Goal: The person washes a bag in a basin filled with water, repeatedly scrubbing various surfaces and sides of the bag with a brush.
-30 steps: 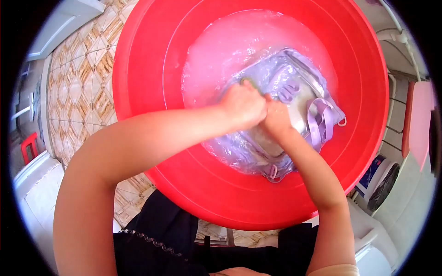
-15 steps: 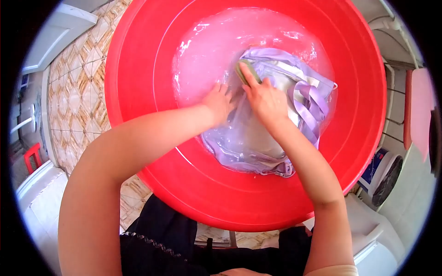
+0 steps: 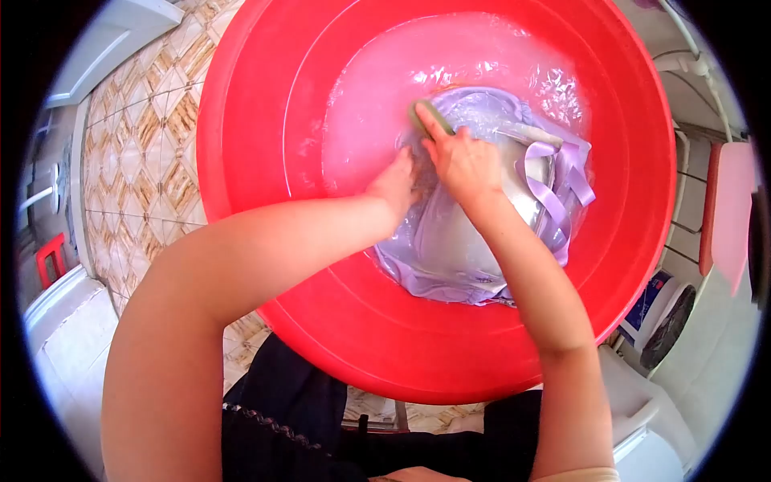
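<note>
A lavender bag point(image 3: 474, 233) with a pale, shiny panel and loose ribbon straps point(image 3: 554, 193) lies in soapy water inside a large red basin point(image 3: 257, 120). My right hand point(image 3: 466, 161) is closed round a green scrubbing brush point(image 3: 434, 116), index finger stretched along its back. The brush is over the bag's upper left edge; its underside is hidden. At the bag's left side, my left hand point(image 3: 395, 189) dips into the water with its fingers curled against the fabric. Water and the angle partly hide those fingertips.
Patterned tiles point(image 3: 136, 169) cover the floor on the left, with a small red stool point(image 3: 52, 259) beyond. On the right stand a white-and-blue bucket point(image 3: 654, 309) and a pink board point(image 3: 731, 217). Pipes point(image 3: 691, 64) run along the wall.
My left hand has shifted slightly right and turned, its fingers less spread and now against the bag. The brush stays near the bag's upper left edge. The ribbons have moved right.
</note>
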A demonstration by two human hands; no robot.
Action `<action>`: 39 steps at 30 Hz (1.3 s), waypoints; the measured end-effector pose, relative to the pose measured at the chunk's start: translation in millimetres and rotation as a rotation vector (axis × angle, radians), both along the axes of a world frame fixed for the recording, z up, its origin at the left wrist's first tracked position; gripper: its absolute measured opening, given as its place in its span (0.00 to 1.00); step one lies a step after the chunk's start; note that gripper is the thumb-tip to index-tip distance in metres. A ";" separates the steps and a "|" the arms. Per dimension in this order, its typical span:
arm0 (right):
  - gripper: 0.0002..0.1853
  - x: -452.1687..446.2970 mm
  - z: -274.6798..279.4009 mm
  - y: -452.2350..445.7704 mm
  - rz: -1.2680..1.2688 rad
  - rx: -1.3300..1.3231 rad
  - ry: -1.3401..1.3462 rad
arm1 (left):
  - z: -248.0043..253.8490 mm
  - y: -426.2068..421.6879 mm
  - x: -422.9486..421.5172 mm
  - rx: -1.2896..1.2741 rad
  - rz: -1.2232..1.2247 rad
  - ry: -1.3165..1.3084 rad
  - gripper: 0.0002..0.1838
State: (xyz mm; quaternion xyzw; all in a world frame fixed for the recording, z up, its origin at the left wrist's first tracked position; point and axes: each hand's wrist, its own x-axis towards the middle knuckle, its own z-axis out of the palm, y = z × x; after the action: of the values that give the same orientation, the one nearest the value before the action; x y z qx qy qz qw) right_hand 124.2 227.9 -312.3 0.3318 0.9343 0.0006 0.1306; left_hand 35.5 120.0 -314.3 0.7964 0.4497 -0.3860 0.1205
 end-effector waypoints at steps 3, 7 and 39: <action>0.25 10.4 -0.2 33.6 -0.012 0.146 0.001 | 0.5 -3.4 -1.9 -0.036 0.029 0.010 0.53; 0.17 31.9 -6.0 114.9 -0.172 0.136 -0.103 | -5.4 -3.6 -3.4 0.083 -0.036 0.057 0.54; 0.32 127.8 40.7 58.8 -0.843 0.148 0.279 | -23.9 8.0 -2.9 0.717 1.298 -0.823 0.37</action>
State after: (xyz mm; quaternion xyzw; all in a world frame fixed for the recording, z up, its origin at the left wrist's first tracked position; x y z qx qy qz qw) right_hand 252.0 286.7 -271.6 0.6888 0.7236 -0.0307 -0.0317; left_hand 32.7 128.0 -338.3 0.4473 0.8332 0.2462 0.2123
